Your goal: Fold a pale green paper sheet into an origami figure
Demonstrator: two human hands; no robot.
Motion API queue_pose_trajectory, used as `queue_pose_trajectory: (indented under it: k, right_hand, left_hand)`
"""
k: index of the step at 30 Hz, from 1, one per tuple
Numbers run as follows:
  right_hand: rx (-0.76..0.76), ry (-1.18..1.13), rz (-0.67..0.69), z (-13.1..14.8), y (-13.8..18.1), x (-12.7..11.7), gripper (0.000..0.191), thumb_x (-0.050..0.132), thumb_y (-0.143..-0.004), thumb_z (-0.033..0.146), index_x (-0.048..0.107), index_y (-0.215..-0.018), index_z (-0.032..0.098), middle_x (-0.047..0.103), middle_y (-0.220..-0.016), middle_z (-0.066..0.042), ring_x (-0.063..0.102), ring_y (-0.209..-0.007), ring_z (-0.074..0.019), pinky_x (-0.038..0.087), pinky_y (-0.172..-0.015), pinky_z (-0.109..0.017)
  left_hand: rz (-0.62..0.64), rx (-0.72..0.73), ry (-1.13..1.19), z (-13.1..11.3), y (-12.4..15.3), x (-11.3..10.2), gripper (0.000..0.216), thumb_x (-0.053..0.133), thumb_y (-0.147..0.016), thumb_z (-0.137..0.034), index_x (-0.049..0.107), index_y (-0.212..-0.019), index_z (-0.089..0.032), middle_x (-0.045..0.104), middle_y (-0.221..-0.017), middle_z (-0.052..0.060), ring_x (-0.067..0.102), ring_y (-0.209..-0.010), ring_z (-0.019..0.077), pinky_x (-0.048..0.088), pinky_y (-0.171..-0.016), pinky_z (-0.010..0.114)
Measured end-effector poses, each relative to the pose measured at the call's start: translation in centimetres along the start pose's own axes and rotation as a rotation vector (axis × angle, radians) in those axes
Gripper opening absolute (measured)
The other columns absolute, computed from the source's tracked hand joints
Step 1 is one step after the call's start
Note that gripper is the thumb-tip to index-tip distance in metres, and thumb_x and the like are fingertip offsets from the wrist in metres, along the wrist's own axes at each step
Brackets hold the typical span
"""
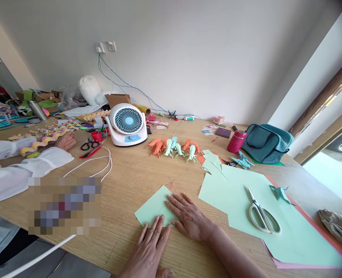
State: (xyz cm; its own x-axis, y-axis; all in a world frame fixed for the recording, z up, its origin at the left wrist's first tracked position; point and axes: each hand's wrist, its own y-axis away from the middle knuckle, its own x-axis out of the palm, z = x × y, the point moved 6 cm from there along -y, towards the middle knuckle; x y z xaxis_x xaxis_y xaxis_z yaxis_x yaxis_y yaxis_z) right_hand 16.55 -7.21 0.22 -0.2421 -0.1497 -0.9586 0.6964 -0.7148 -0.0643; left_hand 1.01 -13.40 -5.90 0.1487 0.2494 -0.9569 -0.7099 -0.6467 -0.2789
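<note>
Fingers [176, 204] on paper [151, 204]; bag [265, 146], flask [237, 143] contents hidden

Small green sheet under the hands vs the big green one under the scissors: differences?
Size: the small sheet is clearly smaller than the large sheet.
Contact: the left hand and right hand rest on the small sheet; scissors lie on the large sheet.
Edges: wooden tabletop borders the small sheet; orange paper shows along the large sheet's right edge.
Shared: pale green.
</note>
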Motion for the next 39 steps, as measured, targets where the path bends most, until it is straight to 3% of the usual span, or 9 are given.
queue_pose_trajectory:
  k: [5, 12, 19, 23, 29, 35, 39]
  right_hand:
    - [0.014, 0.002, 0.001, 0.2, 0.0, -0.2, 0.062, 0.037, -0.1, 0.043, 0.022, -0.155, 0.022, 0.018, -0.161, -0.006, 0.018, -0.149, -0.0264, 0.014, -0.121, -0.053]
    - [0.02, 0.024, 0.01, 0.5, 0.0, -0.5, 0.061, 0.036, -0.1, 0.044, 0.023, -0.155, 0.022, 0.019, -0.161, -0.007, 0.019, -0.148, -0.0268, 0.015, -0.12, -0.053]
    - [0.006, 0.028, -0.013, 0.0, 0.0, 0.2, 0.062, 0.035, -0.1, 0.046, 0.02, -0.156, 0.024, 0.018, -0.162, -0.006, 0.018, -0.149, -0.0265, 0.013, -0.12, -0.053]
    - [0.009, 0.012, -0.017, -0.3, 0.0, 0.5, 0.062, 0.033, -0.1, 0.047, 0.018, -0.156, 0.025, 0.015, -0.163, -0.004, 0.016, -0.149, -0.0249, 0.011, -0.121, -0.051]
    - [0.005, -0.002, -0.005, -0.5, 0.0, 0.7, 0.063, 0.031, -0.1, 0.05, 0.016, -0.156, 0.026, 0.013, -0.163, -0.003, 0.012, -0.15, -0.0235, 0.009, -0.121, -0.05]
    - [0.001, 0.005, 0.01, -0.4, 0.0, 0.6, 0.063, 0.032, -0.1, 0.05, 0.016, -0.156, 0.027, 0.012, -0.163, -0.003, 0.013, -0.15, -0.0238, 0.011, -0.121, -0.051]
    - [0.013, 0.012, 0.01, -0.5, 0.1, 0.6, 0.064, 0.033, -0.1, 0.051, 0.016, -0.156, 0.027, 0.01, -0.163, -0.004, 0.01, -0.15, -0.0246, 0.01, -0.121, -0.052]
  left_hand:
    - [0.077, -0.017, 0.021, 0.3, -0.1, -0.6, 0.094, 0.038, -0.088, -0.068, 0.006, -0.156, -0.011, 0.02, -0.16, 0.018, 0.025, -0.145, 0.0346, 0.024, -0.114, 0.048]
    - [0.038, -0.018, 0.019, 0.2, -0.4, -2.1, 0.09, 0.042, -0.089, -0.065, 0.01, -0.156, -0.013, 0.028, -0.157, 0.017, 0.032, -0.142, 0.0337, 0.029, -0.112, 0.045]
    - [0.012, -0.113, 0.007, 0.1, -0.8, 0.0, 0.09, 0.042, -0.082, -0.076, 0.027, -0.154, -0.023, 0.028, -0.157, 0.02, 0.037, -0.138, 0.0419, 0.028, -0.108, 0.054]
    - [-0.018, -0.073, -0.01, 0.0, -0.7, 0.3, 0.091, 0.042, -0.082, -0.077, 0.027, -0.154, -0.024, 0.031, -0.155, 0.021, 0.037, -0.138, 0.0409, 0.025, -0.11, 0.055]
    - [-0.03, -0.055, -0.022, 0.3, -0.5, -1.3, 0.086, 0.041, -0.087, -0.071, 0.02, -0.155, -0.023, 0.033, -0.156, 0.016, 0.037, -0.139, 0.0362, 0.033, -0.108, 0.045]
    - [-0.053, -0.055, -0.033, 0.4, -0.3, -3.1, 0.083, 0.038, -0.091, -0.066, 0.014, -0.155, -0.019, 0.035, -0.155, 0.012, 0.039, -0.139, 0.0279, 0.03, -0.111, 0.035]
    - [-0.094, -0.042, -0.042, 0.7, -0.2, -2.2, 0.087, 0.038, -0.089, -0.07, 0.017, -0.155, -0.017, 0.035, -0.155, 0.012, 0.037, -0.14, 0.0272, 0.027, -0.112, 0.034]
